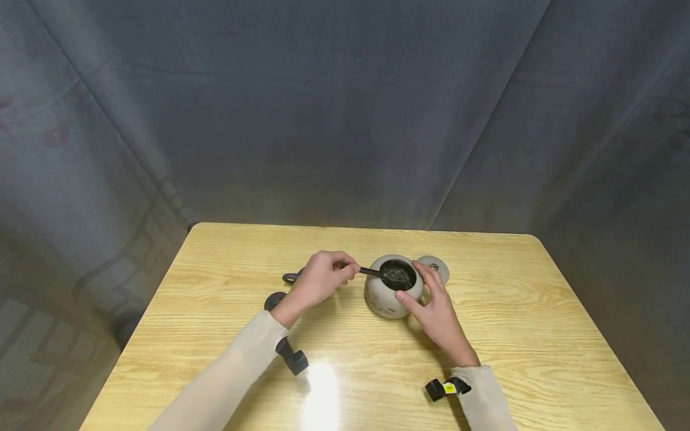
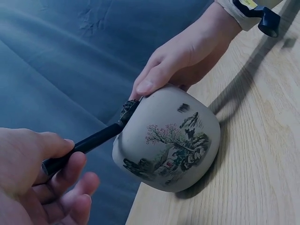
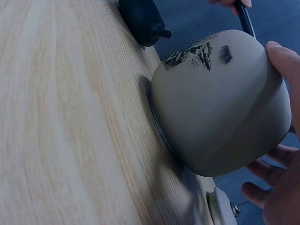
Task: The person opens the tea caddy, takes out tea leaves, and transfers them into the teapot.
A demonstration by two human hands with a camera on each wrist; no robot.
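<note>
A grey ceramic jar (image 1: 389, 299) painted with a landscape stands mid-table, its mouth showing dark tea leaves (image 1: 399, 275). My left hand (image 1: 349, 270) pinches the handle of a black scoop (image 1: 371, 272) whose tip lies in the jar mouth. In the left wrist view the scoop (image 2: 93, 139) carries leaves at the jar (image 2: 173, 145) rim. My right hand (image 1: 426, 293) holds the jar's right side, thumb in front and fingers behind. The right wrist view shows the jar (image 3: 220, 103) with the thumb (image 3: 286, 70) against it.
The jar's round lid (image 1: 434, 266) lies flat just behind my right hand. A dark spouted vessel (image 3: 140, 18) sits left of the jar, mostly hidden behind my left hand; its loop handle (image 1: 290, 278) shows. The wooden table (image 1: 539, 311) is backed by a grey curtain.
</note>
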